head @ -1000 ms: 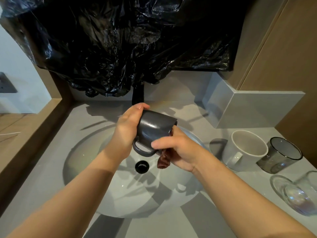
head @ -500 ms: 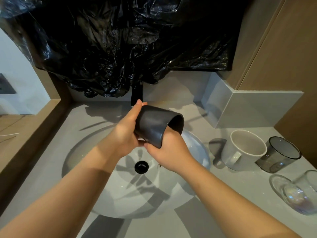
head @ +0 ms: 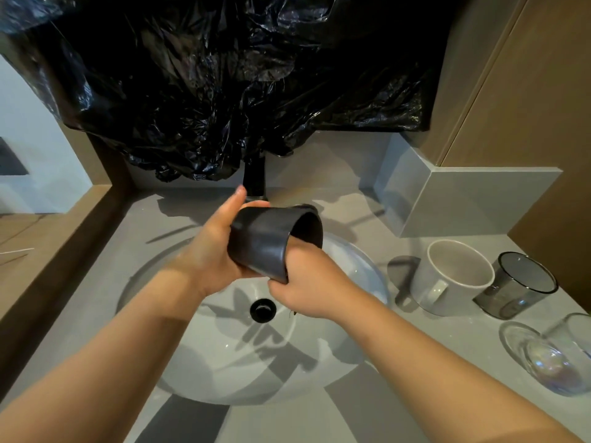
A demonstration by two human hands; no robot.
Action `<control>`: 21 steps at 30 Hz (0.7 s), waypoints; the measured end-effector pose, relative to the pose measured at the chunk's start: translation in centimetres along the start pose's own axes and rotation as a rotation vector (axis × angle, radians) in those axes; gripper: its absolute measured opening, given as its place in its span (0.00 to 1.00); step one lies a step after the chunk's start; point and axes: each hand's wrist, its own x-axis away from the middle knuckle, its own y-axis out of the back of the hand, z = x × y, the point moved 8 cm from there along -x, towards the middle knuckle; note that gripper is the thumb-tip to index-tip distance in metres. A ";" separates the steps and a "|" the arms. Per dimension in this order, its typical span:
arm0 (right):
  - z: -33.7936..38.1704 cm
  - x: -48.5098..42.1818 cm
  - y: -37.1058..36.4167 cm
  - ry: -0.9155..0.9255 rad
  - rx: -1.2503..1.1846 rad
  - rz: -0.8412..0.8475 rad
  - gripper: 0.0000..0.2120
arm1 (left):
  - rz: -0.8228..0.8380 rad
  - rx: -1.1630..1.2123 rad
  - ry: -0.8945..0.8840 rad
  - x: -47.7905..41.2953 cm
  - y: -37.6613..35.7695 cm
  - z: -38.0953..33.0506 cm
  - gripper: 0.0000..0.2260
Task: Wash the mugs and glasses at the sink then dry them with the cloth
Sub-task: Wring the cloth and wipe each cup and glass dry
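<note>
in the head view we see the dark grey ceramic mug (head: 265, 238) held on its side above the round white sink basin (head: 224, 362). its long axis runs left to right, with the mouth aimed right and slightly away. the left hand (head: 212, 251) curls its fingers round the base end. the right hand (head: 307, 282) has its fingers inside the mouth, and we cannot tell what they clench. on the counter to the right, an upright white ceramic mug (head: 447, 282) and a smoky grey glass tumbler (head: 518, 286) stand just beside each other.
</note>
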 end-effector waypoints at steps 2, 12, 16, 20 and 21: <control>-0.7 -0.2 -0.3 -0.121 -0.227 -0.003 0.17 | -0.111 -0.096 -0.140 -0.1 0.3 -0.5 0.17; -3.6 0.7 -0.6 -0.428 -0.942 -0.038 0.16 | 0.066 -0.252 -0.242 0.2 -0.1 -0.9 0.25; -2.0 0.6 -0.9 -0.268 -0.691 0.024 0.14 | -0.163 -0.142 -0.222 0.0 0.0 -1.3 0.26; -1.9 0.5 -1.3 -0.324 -1.387 0.143 0.16 | -0.330 -0.233 -0.426 0.1 0.5 -2.5 0.20; -1.9 0.5 -1.1 -0.309 -1.412 0.146 0.16 | -0.323 -0.254 -0.445 0.0 0.5 -2.7 0.19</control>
